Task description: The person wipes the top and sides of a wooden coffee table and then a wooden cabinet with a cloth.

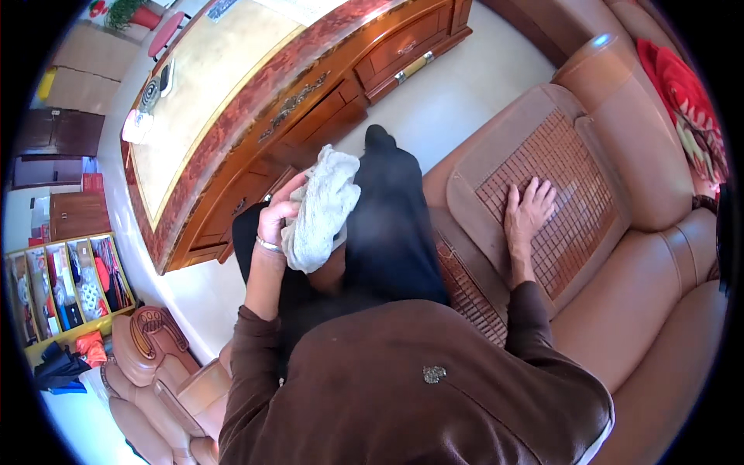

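Observation:
In my left hand (277, 217) is a bunched, whitish cloth (322, 209), held up above my knees; the fingers are wrapped behind its left side and partly hidden. A bracelet circles that wrist. My right hand (531, 208) lies flat, fingers spread, on the brown woven seat mat (570, 186) of the leather sofa (635, 132) to my right. Nothing is in that hand. My legs in dark trousers (391, 225) extend forward between sofa and table.
A wooden coffee table (287, 101) with carved drawers stands ahead and left, bearing a glass ashtray (149, 94) and a phone (165, 77). Red patterned fabric (682, 97) drapes the sofa at far right. A shelf unit (66, 287) with several compartments and a leather armchair (151, 349) are at left.

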`<state>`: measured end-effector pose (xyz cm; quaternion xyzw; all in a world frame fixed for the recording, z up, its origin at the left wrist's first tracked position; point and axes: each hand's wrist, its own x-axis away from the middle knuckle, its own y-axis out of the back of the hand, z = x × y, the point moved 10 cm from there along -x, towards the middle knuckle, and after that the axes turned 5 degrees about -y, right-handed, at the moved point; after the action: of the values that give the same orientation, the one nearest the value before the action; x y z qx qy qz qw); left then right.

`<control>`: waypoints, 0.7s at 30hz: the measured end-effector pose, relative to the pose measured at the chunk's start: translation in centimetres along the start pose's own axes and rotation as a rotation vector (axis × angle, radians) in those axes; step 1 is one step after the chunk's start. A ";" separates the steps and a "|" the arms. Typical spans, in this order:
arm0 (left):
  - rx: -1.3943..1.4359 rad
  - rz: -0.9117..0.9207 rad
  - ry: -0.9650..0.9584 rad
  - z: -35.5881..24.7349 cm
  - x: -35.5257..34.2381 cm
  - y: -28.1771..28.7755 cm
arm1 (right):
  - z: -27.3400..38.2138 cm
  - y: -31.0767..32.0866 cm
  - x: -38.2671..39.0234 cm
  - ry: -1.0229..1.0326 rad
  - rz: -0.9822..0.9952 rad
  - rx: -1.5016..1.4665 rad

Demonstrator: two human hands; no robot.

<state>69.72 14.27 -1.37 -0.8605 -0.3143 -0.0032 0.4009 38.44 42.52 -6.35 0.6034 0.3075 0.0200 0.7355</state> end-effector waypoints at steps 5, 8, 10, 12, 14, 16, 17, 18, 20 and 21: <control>-0.335 0.154 0.256 2.0 -3.6 -2.1 | 0.3 0.8 0.4 0.182 0.173 -0.141; -0.192 0.215 0.388 5.6 -5.8 -2.5 | -1.3 1.5 1.5 0.161 0.294 -0.180; -0.071 0.137 0.433 7.0 -6.9 -3.2 | -1.7 2.9 1.4 0.208 0.334 -0.185; 0.119 0.041 0.447 6.4 -7.8 -3.8 | -2.3 3.1 2.0 0.162 0.345 -0.157; 0.101 -0.046 0.391 7.1 -9.2 -1.9 | -3.6 3.3 2.6 0.135 0.376 -0.108; 0.213 -0.190 0.310 7.4 -9.8 -0.6 | -4.0 3.2 3.1 0.151 0.383 -0.101; 0.270 -0.092 0.296 9.2 -13.7 -2.3 | -6.4 4.1 4.0 0.056 0.381 -0.012; 0.183 -0.250 0.215 6.9 -11.6 0.9 | -4.4 1.7 3.5 0.127 0.460 -0.051; 0.034 -0.308 0.170 7.1 -13.3 2.7 | -5.6 0.3 3.8 0.335 0.440 0.152; 0.033 -0.265 0.167 6.7 -14.6 1.9 | -6.1 -0.7 3.6 0.420 0.425 0.338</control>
<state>57.38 10.16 -10.99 -0.8015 -0.3909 -0.1226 0.4356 38.20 49.10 -9.01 0.7500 0.3187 0.2456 0.5250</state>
